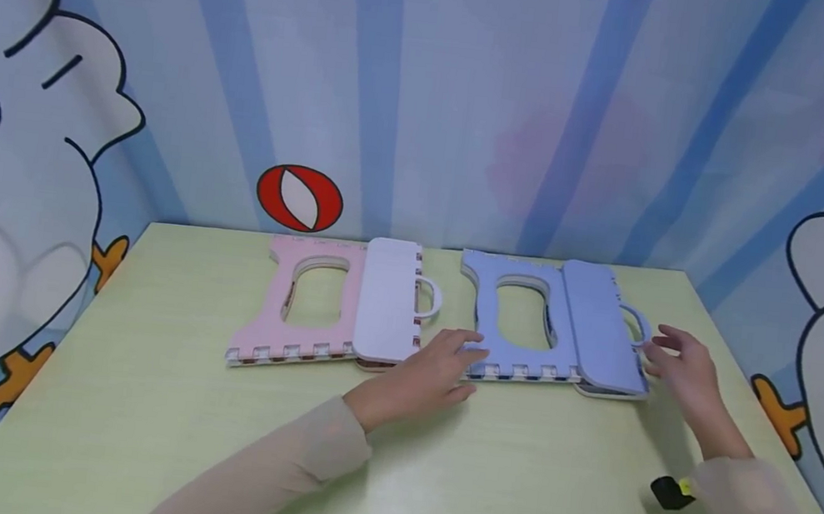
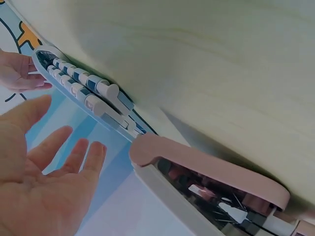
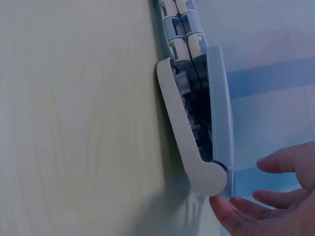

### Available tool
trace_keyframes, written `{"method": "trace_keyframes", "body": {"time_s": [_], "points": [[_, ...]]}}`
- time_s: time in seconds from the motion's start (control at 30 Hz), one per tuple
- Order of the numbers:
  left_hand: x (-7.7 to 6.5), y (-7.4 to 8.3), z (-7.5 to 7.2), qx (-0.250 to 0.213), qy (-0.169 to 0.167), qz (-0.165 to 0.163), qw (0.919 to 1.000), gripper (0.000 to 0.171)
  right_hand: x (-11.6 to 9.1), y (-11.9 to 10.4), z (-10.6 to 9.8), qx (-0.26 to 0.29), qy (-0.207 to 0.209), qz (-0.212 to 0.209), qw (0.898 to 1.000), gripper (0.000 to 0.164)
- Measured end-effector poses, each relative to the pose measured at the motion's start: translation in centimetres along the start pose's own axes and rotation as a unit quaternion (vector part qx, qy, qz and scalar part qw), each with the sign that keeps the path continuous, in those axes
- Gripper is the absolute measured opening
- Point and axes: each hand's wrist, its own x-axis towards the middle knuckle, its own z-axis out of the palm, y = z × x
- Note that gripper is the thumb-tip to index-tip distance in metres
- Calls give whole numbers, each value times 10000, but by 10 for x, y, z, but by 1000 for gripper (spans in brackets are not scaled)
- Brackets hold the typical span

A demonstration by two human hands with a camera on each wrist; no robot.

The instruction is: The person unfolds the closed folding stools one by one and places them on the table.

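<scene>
A blue folding step stool (image 1: 525, 332) lies folded flat on the table, its loop handle (image 1: 635, 324) pointing right. My right hand (image 1: 686, 378) is at the stool's right end, fingertips right by the handle and edge. In the right wrist view, thumb and fingers (image 3: 278, 204) stand apart around that end. My left hand (image 1: 425, 380) is spread over the stool's near left corner, fingers extended. The left wrist view has this hand (image 2: 49, 182) with nothing in its palm. To the left lies a pink and white folding step stool (image 1: 386, 300), also folded flat, partly behind the left hand.
The pale yellow-green table (image 1: 137, 429) meets a cartoon-printed backdrop (image 1: 442, 109) at its back and sides. A small black object (image 1: 672, 492) with a yellow bit is beside the right sleeve. Shadows fall under both forearms.
</scene>
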Motion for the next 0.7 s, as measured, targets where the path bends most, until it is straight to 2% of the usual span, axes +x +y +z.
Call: {"method": "trace_keyframes", "body": {"time_s": [0.13,0.2,0.3,0.43,0.53,0.7], "points": [[5,0,6,399,223,105,9989,42,8,-2,2,57,27,145,9999,61],[6,1,8,473,216,95,9986,43,11,-2,3,61,26,208,9998,61],[8,3,11,665,44,56,9978,45,15,-2,4,132,59,305,9994,61],[11,5,14,920,-401,-80,9949,52,22,-1,5,399,89,521,9978,60],[12,7,18,899,-678,-169,9935,55,28,1,6,645,80,725,9952,59],[15,8,21,1055,-814,-91,9910,54,38,5,7,942,145,993,9905,57]]}}
